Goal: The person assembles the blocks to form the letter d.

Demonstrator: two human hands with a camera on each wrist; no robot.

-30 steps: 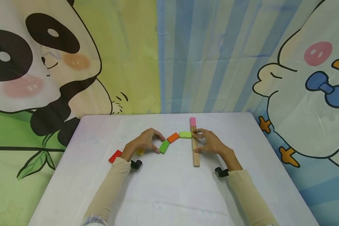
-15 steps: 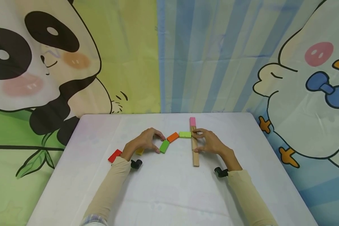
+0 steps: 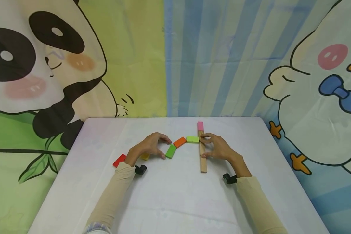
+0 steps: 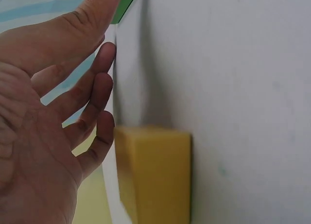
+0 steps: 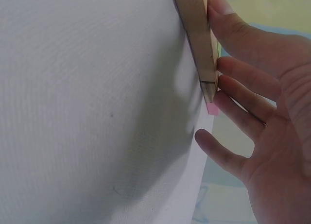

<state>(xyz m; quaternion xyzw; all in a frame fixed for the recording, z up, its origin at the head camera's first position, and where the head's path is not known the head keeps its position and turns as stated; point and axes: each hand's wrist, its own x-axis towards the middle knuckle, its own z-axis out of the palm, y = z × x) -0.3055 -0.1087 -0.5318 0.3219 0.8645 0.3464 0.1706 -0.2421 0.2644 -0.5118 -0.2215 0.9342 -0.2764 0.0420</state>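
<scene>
The green block (image 3: 171, 151) lies tilted on the table. My left hand (image 3: 147, 145) spans it from the left, index fingertip at its far end and thumb at its near end; the other fingers hang free above a yellow block (image 4: 163, 175). My right hand (image 3: 219, 148) reaches in from the right, its fingertips and thumb touching a long wooden strip (image 5: 199, 39) of plain blocks with a seam in it. A pink block (image 3: 200, 125) sits at the strip's far end. A lime block (image 3: 192, 139) meets its left side, followed by an orange block (image 3: 179, 142).
A red block (image 3: 119, 160) lies left of the left wrist, partly covered by it. The white table (image 3: 175, 201) reaches back to a cloth backdrop (image 3: 207, 58) with cartoon animals. Both wrists carry small black cameras.
Both hands keep their places at the green block and the wooden strip. The view has shifted slightly; no block has visibly moved on the table.
</scene>
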